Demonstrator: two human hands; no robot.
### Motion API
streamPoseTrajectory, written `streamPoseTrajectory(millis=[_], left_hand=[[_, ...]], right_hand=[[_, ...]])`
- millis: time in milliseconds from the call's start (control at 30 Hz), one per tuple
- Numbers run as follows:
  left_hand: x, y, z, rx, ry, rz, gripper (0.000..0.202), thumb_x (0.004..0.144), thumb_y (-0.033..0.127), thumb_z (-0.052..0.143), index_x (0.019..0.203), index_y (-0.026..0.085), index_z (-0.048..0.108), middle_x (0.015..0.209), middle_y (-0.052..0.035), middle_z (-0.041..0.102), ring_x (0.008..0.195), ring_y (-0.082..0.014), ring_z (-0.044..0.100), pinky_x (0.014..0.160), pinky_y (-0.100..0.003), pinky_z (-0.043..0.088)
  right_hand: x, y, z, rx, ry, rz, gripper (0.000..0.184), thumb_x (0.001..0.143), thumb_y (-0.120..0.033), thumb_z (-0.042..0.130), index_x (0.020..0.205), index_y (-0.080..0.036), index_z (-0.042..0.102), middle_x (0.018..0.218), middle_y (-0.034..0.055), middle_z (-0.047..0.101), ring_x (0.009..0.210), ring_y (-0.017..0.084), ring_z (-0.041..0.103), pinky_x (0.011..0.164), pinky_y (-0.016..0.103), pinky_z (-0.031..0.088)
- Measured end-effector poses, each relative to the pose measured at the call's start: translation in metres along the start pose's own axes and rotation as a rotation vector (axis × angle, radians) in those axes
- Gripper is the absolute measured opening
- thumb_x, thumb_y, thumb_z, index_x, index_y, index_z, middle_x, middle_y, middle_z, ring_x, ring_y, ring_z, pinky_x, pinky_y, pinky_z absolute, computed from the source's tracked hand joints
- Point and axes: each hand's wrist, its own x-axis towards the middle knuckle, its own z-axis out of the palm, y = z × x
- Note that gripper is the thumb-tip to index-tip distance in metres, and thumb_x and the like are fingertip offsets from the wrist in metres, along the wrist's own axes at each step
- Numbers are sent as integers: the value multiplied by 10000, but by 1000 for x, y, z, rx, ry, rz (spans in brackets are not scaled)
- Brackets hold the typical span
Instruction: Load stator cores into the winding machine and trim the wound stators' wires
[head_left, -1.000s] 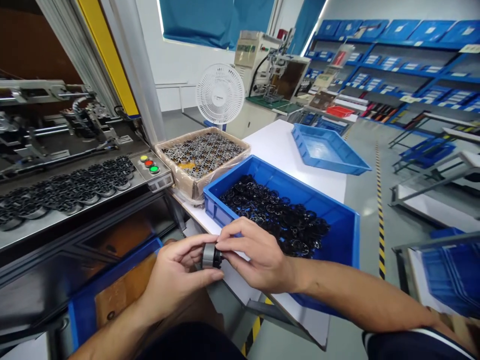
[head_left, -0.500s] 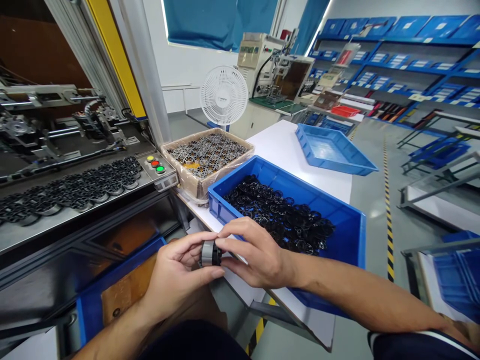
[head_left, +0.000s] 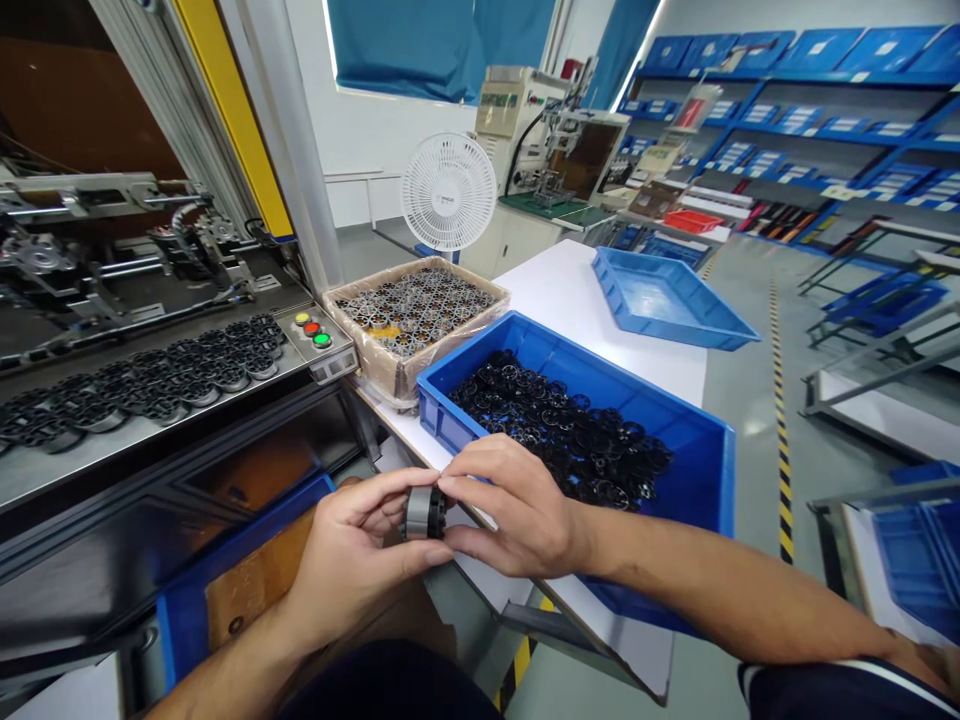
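Note:
Between my two hands is a stator core (head_left: 420, 513), a short grey metal cylinder with a black plastic end piece (head_left: 437, 513) on its right face. My left hand (head_left: 360, 540) is closed around the grey part, thumb below and fingers above. From the right, my right hand (head_left: 517, 510) pinches the black end piece at its edge, fingertips on top and thumb underneath. The hands nearly meet over the part. Just beyond them, a deep blue bin (head_left: 675, 410) holds a heap of black plastic rings (head_left: 559, 430).
A plastic-lined carton (head_left: 367, 365) full of grey cores stands behind the bin. Rows of black-and-grey cores (head_left: 157, 375) lie on the machine ledge at left, near coloured push buttons (head_left: 312, 328). A shallow blue tray (head_left: 667, 295) and a white fan (head_left: 448, 190) are farther back.
The view has shifted very slightly. Both hands keep the stator core in nearly the same place, with its grip and pose almost unchanged.

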Motion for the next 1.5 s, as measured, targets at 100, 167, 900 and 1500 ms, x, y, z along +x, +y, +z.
streamPoseTrajectory(millis=[100, 167, 900, 1500], left_hand=[[0, -1, -1, 0, -1, -6, 546, 566, -92, 793, 985, 258, 764, 937, 23, 795, 851, -154, 755, 759, -134, 590], [-1, -2, -1, -4, -3, -20, 552, 562, -90, 797, 988, 258, 765, 930, 20, 796, 851, -160, 756, 748, -135, 593], [-17, -11, -17, 233, -139, 2, 434, 950, 239, 523, 1378, 303, 516, 1404, -76, 574, 1212, -219, 608, 1044, -331, 477], [-6, 70, -265, 1573, 798, 83, 275, 786, 306, 645, 993, 156, 746, 1101, -121, 754, 1017, -298, 696, 957, -402, 494]], right_hand=[[0, 0, -1, 3, -9, -15, 314, 879, -216, 635, 1155, -84, 561, 1057, 164, 637, 984, 225, 601, 795, 399, 566], [0, 0, -1, -12, -7, -25, 279, 891, -230, 621, 1127, -87, 580, 1038, 156, 645, 968, 223, 604, 782, 396, 566], [-3, 2, -5, 109, -37, 226, 654, 831, -432, 696, 1341, -88, 473, 1182, 185, 574, 1096, 245, 579, 920, 401, 531], [-14, 21, 7, -132, -188, 107, 447, 855, -151, 657, 1290, -114, 560, 1197, 174, 611, 1120, 257, 608, 920, 376, 557]])
